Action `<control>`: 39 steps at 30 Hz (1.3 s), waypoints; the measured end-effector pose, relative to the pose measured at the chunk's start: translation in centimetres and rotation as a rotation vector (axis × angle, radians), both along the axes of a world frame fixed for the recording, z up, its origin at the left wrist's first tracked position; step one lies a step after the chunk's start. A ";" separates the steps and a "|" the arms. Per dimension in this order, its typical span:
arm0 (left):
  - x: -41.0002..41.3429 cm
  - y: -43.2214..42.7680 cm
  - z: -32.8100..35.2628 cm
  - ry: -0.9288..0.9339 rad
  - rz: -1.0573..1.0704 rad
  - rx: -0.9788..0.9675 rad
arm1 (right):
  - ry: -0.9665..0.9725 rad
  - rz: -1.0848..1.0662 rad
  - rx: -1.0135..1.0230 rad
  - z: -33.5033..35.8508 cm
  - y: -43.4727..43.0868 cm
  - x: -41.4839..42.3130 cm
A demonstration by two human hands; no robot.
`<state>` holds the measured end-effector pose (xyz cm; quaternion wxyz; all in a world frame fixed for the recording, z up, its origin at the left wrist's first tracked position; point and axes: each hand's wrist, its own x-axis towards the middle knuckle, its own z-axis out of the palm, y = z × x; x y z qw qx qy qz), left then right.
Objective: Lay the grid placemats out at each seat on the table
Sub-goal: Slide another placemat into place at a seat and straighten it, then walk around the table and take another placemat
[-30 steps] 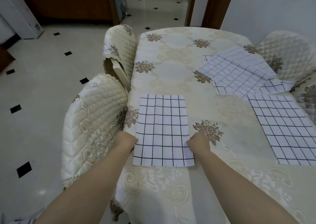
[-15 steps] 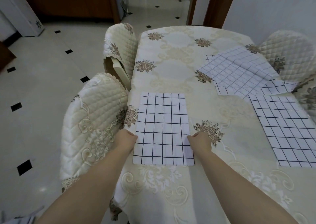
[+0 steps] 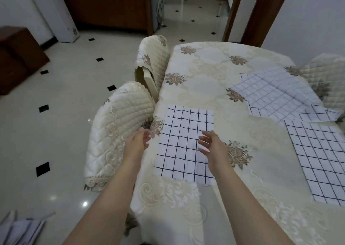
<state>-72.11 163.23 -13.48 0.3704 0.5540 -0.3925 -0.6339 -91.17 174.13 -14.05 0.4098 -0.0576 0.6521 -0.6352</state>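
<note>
Both hands (image 3: 137,142) (image 3: 212,145) raised, fingers (image 3: 202,141) spread

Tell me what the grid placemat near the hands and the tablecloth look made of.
The grid placemat looks like thin matte cloth, possibly paper: it lies flat with faint creases and a slightly uneven near edge. The tablecloth looks like woven fabric with a soft sheen: it has a floral pattern and drapes over the table edge.
</note>
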 end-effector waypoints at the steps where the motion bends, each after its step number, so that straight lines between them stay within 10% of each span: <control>1: 0.4 0.1 1.0 0.038 0.037 -0.015 | -0.002 0.023 -0.024 0.6 -0.4 0.5; 23: 24.8 4.2 7.3 0.059 0.670 -0.263 | -0.010 0.905 -0.301 9.7 -11.8 27.6; 39: 43.7 -5.0 -1.9 0.042 0.652 0.024 | 0.056 0.920 0.013 -0.5 -22.8 45.7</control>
